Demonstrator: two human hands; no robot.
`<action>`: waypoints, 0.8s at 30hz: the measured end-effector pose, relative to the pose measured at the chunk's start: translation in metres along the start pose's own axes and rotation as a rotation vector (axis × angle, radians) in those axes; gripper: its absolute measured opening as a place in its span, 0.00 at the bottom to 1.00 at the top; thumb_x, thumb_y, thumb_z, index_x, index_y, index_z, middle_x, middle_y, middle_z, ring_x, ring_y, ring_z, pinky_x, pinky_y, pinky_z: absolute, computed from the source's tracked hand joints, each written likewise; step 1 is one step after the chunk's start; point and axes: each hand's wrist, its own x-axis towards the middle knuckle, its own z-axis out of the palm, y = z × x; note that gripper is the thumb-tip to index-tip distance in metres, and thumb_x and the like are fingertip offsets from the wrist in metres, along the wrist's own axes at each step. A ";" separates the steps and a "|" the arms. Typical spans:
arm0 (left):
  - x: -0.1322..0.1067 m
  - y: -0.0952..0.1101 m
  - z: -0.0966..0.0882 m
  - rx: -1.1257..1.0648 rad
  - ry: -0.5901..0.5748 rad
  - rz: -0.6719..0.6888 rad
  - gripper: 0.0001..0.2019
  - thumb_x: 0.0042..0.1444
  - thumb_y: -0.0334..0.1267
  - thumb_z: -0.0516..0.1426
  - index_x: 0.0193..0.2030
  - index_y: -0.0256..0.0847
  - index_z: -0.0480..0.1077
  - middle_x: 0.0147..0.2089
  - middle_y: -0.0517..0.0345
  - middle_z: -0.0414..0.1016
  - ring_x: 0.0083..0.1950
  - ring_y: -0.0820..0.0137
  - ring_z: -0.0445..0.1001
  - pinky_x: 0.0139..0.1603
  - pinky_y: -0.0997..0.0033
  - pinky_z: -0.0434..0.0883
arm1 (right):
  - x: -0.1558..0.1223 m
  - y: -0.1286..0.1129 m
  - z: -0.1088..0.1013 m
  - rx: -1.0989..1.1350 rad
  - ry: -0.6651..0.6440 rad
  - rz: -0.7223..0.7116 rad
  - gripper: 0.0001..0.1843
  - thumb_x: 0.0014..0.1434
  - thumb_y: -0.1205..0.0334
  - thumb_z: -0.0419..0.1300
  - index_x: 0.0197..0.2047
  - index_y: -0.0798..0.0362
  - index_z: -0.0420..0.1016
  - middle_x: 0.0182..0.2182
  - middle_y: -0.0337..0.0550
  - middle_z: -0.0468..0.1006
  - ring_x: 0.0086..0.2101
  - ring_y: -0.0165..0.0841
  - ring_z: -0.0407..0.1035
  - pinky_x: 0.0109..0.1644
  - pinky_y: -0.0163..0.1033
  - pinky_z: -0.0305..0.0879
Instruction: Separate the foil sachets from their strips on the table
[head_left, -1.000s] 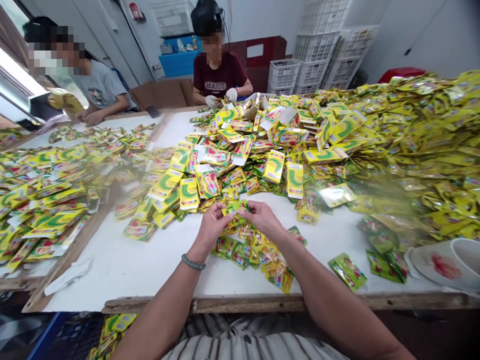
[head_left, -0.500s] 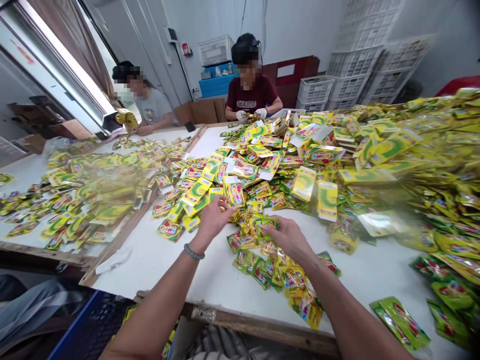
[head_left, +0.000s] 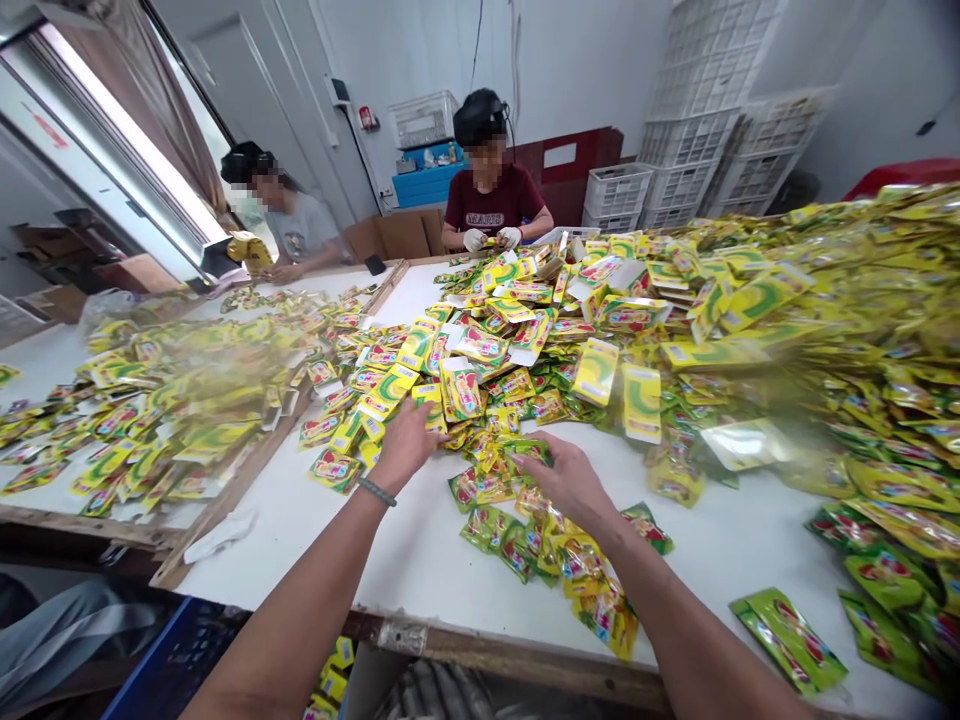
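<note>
A big heap of flat yellow-green cartons [head_left: 600, 370] and small green and yellow sachets [head_left: 555, 550] covers the white table [head_left: 420, 540]. My left hand [head_left: 403, 440] reaches forward into the near edge of the heap, fingers curled on a yellow carton [head_left: 433, 405]. My right hand [head_left: 564, 472] hovers just above the loose sachets in front of me, pinching a few green sachets [head_left: 525, 447] between thumb and fingers.
Two people work at the far side: one in a dark red shirt [head_left: 491, 200] with white gloves, one in grey [head_left: 296, 225] at the left table [head_left: 45, 360]. White crates [head_left: 697, 120] are stacked by the wall. A blue crate [head_left: 172, 660] sits below the table edge.
The hands have parted: my left hand left the sachets and went forward-left into the carton heap. My right hand kept the sachets. The view swung left.
</note>
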 end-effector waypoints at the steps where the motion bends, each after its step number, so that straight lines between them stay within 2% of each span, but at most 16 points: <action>1: -0.001 -0.006 -0.002 -0.024 0.026 0.002 0.17 0.53 0.37 0.60 0.50 0.39 0.74 0.52 0.42 0.74 0.52 0.52 0.73 0.51 0.59 0.69 | 0.000 0.000 0.000 0.000 0.003 0.001 0.19 0.52 0.46 0.59 0.38 0.52 0.77 0.22 0.37 0.72 0.23 0.32 0.60 0.31 0.37 0.57; 3: -0.002 -0.015 -0.009 -0.043 0.064 -0.012 0.14 0.57 0.33 0.53 0.46 0.39 0.76 0.50 0.43 0.76 0.51 0.54 0.74 0.52 0.57 0.69 | -0.001 0.000 0.001 -0.003 0.008 -0.005 0.20 0.52 0.46 0.59 0.40 0.52 0.78 0.21 0.37 0.71 0.23 0.32 0.59 0.30 0.37 0.57; 5: -0.005 -0.020 -0.014 -0.021 0.072 0.010 0.19 0.56 0.29 0.50 0.51 0.38 0.75 0.54 0.43 0.74 0.54 0.54 0.73 0.55 0.57 0.68 | -0.001 0.001 0.003 -0.007 0.014 -0.023 0.20 0.52 0.46 0.59 0.41 0.52 0.78 0.21 0.37 0.71 0.23 0.33 0.61 0.30 0.37 0.57; 7: -0.005 -0.022 -0.016 0.049 0.044 0.091 0.27 0.51 0.24 0.51 0.59 0.37 0.69 0.63 0.40 0.67 0.61 0.52 0.67 0.59 0.55 0.66 | -0.001 0.004 0.006 -0.012 0.017 -0.045 0.20 0.52 0.47 0.59 0.42 0.51 0.78 0.21 0.38 0.72 0.24 0.34 0.63 0.31 0.38 0.57; 10: 0.000 -0.024 -0.014 0.210 -0.069 0.229 0.36 0.47 0.19 0.52 0.64 0.44 0.64 0.72 0.42 0.50 0.70 0.44 0.53 0.61 0.43 0.62 | -0.001 0.008 0.009 -0.016 0.021 -0.051 0.20 0.53 0.47 0.60 0.42 0.51 0.78 0.20 0.38 0.72 0.25 0.35 0.64 0.31 0.38 0.57; 12: 0.008 -0.028 -0.013 0.254 -0.118 0.287 0.36 0.47 0.19 0.52 0.63 0.50 0.66 0.74 0.47 0.46 0.72 0.42 0.48 0.61 0.39 0.59 | -0.001 0.008 0.010 -0.008 0.029 -0.047 0.20 0.53 0.47 0.60 0.42 0.51 0.78 0.20 0.38 0.71 0.25 0.35 0.64 0.31 0.38 0.57; 14: 0.015 -0.033 -0.014 0.213 -0.102 0.331 0.30 0.50 0.21 0.52 0.58 0.49 0.71 0.72 0.49 0.52 0.72 0.46 0.47 0.64 0.39 0.56 | -0.001 0.007 0.010 0.006 0.033 -0.039 0.20 0.53 0.46 0.60 0.42 0.51 0.78 0.19 0.37 0.71 0.24 0.35 0.63 0.30 0.38 0.57; 17: 0.020 -0.038 -0.019 0.007 -0.001 0.371 0.19 0.55 0.27 0.52 0.50 0.45 0.75 0.63 0.48 0.69 0.71 0.52 0.53 0.67 0.45 0.55 | -0.002 0.005 0.010 0.042 0.029 -0.017 0.20 0.53 0.46 0.60 0.42 0.51 0.77 0.18 0.35 0.69 0.22 0.33 0.61 0.29 0.38 0.57; 20: 0.010 -0.035 -0.026 -0.303 0.076 0.308 0.12 0.57 0.38 0.55 0.45 0.43 0.75 0.51 0.48 0.78 0.59 0.55 0.69 0.61 0.53 0.64 | -0.001 0.006 0.011 0.080 0.038 0.023 0.21 0.53 0.46 0.60 0.43 0.52 0.77 0.18 0.34 0.68 0.21 0.32 0.59 0.29 0.37 0.56; 22: -0.003 -0.026 -0.027 -0.540 0.035 0.225 0.12 0.56 0.43 0.56 0.45 0.42 0.74 0.45 0.49 0.78 0.49 0.58 0.75 0.53 0.58 0.70 | 0.001 0.009 0.013 0.130 0.019 0.047 0.22 0.53 0.45 0.60 0.44 0.52 0.76 0.19 0.34 0.70 0.21 0.31 0.59 0.29 0.38 0.58; 24: -0.017 -0.014 -0.024 -0.793 -0.081 0.167 0.13 0.55 0.44 0.57 0.45 0.41 0.73 0.42 0.51 0.78 0.44 0.62 0.75 0.47 0.63 0.72 | 0.004 0.013 0.015 0.248 -0.003 0.034 0.21 0.52 0.45 0.61 0.44 0.52 0.75 0.24 0.36 0.73 0.24 0.32 0.63 0.32 0.38 0.61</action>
